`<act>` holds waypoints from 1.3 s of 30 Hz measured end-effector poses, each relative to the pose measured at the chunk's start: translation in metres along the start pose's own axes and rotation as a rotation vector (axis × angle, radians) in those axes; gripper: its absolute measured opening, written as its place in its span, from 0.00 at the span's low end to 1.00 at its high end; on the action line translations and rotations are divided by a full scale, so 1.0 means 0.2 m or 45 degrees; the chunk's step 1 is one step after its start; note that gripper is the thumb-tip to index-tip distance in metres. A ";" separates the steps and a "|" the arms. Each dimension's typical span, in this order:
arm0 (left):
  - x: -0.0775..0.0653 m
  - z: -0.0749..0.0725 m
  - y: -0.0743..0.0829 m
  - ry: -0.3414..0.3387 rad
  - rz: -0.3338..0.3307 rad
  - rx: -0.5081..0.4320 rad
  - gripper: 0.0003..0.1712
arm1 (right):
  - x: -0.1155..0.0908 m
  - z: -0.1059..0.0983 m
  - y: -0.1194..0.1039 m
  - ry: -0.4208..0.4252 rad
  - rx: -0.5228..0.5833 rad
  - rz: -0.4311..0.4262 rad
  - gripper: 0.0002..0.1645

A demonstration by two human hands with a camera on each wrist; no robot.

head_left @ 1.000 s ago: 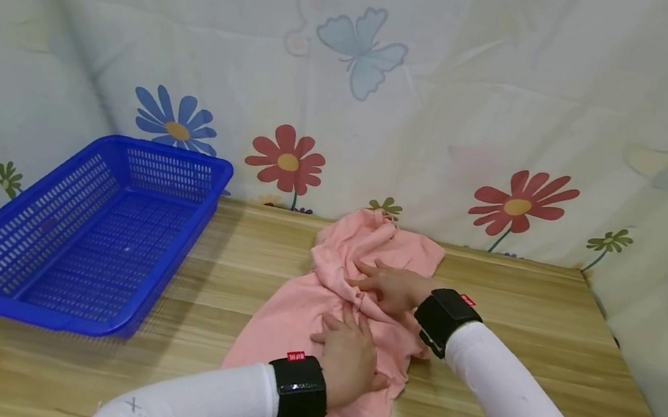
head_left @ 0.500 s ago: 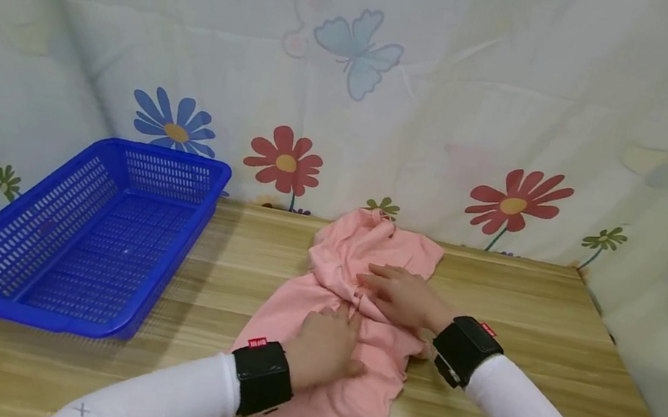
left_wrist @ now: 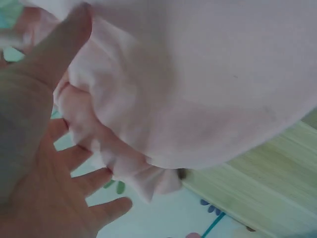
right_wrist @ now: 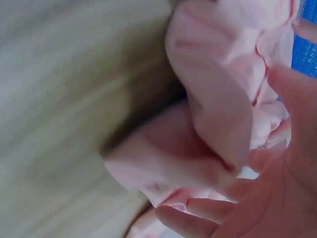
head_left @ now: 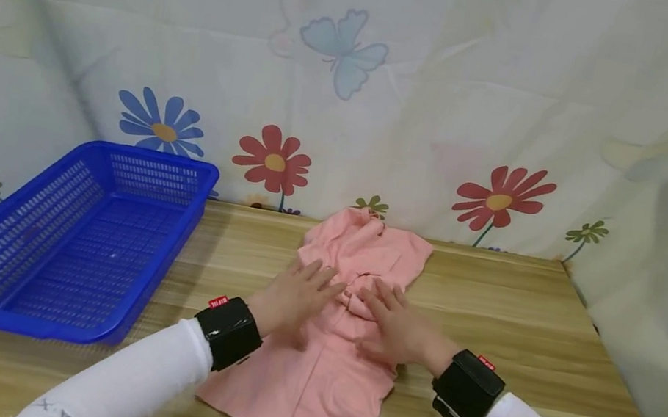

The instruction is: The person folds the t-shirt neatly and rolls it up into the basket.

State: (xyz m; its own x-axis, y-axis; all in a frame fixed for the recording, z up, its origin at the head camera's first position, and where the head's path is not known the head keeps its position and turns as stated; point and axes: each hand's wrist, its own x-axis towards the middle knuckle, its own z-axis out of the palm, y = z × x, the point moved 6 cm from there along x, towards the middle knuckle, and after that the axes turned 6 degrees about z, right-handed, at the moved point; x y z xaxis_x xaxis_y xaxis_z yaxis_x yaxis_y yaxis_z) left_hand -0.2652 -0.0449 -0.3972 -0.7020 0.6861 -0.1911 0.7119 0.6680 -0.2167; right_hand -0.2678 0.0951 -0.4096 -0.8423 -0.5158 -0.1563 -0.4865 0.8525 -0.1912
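Observation:
A crumpled pink garment (head_left: pixel 336 388) lies lengthwise on the wooden table, bunched at its middle and far end, with two overlapping flaps toward the near edge. My left hand (head_left: pixel 296 299) is over its left side, fingers spread toward the bunched middle. Opposite it, my right hand (head_left: pixel 403 329) is over the right side with fingers apart. The left wrist view shows the left fingers (left_wrist: pixel 81 181) extended beside the folds. In the right wrist view the right fingers (right_wrist: pixel 198 218) are loosely extended by the cloth. Whether the fingertips press on it is hard to tell.
A blue perforated plastic basket (head_left: pixel 157 274) stands on the left of the table. Behind the wooden table (head_left: pixel 489 318) hangs a pale curtain (head_left: pixel 432 107) printed with flowers and a butterfly, which also closes off both sides.
My left hand has moved forward and left, off the garment's centre. The right hand has drawn slightly nearer. The garment's near part now lies as two flaps, and the view has turned slightly right.

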 end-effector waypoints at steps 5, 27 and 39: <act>0.01 0.05 -0.02 -0.027 0.028 -0.070 0.61 | 0.02 0.06 0.02 -0.020 0.060 -0.095 0.49; 0.14 0.13 -0.05 -0.012 -0.178 -0.276 0.57 | 0.21 0.01 0.21 -0.032 -0.149 -0.277 0.47; 0.20 0.12 -0.07 0.033 -0.208 -0.271 0.56 | 0.24 -0.01 0.28 0.001 -0.211 -0.218 0.45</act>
State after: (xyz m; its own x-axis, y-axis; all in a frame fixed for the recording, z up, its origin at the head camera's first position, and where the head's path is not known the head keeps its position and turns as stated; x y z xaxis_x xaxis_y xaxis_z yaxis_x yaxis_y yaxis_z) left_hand -0.3031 -0.0334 -0.4256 -0.8092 0.5694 -0.1448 0.5794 0.8143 -0.0359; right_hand -0.3361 0.1172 -0.4265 -0.7444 -0.6540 -0.1345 -0.6537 0.7549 -0.0530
